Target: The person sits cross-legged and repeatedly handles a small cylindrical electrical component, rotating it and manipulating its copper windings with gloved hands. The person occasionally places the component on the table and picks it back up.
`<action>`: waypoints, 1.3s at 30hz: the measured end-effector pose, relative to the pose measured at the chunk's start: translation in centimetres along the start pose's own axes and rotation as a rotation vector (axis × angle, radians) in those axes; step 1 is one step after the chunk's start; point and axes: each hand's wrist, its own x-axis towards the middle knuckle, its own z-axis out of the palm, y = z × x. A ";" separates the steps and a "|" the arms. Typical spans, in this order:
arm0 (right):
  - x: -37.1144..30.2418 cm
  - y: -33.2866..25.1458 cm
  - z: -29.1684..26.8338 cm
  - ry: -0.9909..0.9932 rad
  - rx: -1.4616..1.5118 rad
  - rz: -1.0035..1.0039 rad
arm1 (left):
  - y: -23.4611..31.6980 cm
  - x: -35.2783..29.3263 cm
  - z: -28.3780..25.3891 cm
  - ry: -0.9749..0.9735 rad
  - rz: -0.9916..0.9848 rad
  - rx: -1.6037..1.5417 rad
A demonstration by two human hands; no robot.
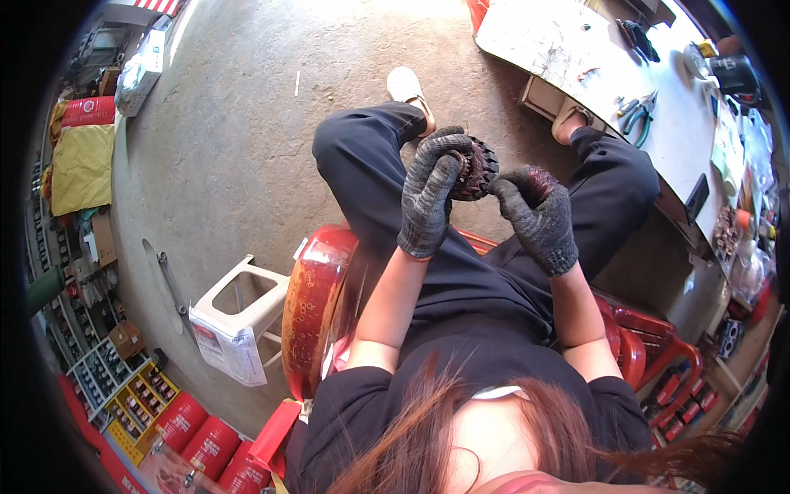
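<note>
My left hand, in a dark grey knitted glove, is closed around a round, dark slotted motor core with a toothed rim and reddish-brown parts near its middle. It is held up above my lap, between my knees. My right hand, gloved the same way, is closed with its fingertips close to the core's right edge. A reddish-brown bundle of fine wire shows at the top of that hand, held in its curled fingers. Whether a strand runs between the bundle and the core is too small to tell.
A white-topped table stands at the front right, with green-handled pliers on it. At my left are a cream plastic stool and a worn red rounded seat. Shelves with small parts line the far left.
</note>
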 end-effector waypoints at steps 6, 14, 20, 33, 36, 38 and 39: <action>0.2 0.2 0.3 0.103 -0.150 -0.089 | -0.1 0.1 0.2 0.018 0.079 0.084; 0.6 0.1 0.4 0.047 -0.101 -0.176 | 0.7 -0.1 0.7 0.019 0.080 0.230; 1.7 0.9 -0.2 0.119 0.047 -0.086 | 0.3 0.1 0.9 -0.007 0.108 0.197; 0.6 1.4 -0.5 -0.067 -0.049 0.105 | -0.3 0.6 0.9 0.184 -0.016 -0.086; 0.3 1.3 0.5 -0.072 0.035 0.090 | -0.4 0.7 1.3 0.203 0.009 -0.031; 0.4 1.6 0.7 -0.073 0.063 0.056 | -0.5 0.7 1.5 0.207 -0.007 -0.055; 0.4 1.6 0.7 -0.089 0.055 0.036 | -0.5 0.7 1.5 0.205 -0.028 -0.100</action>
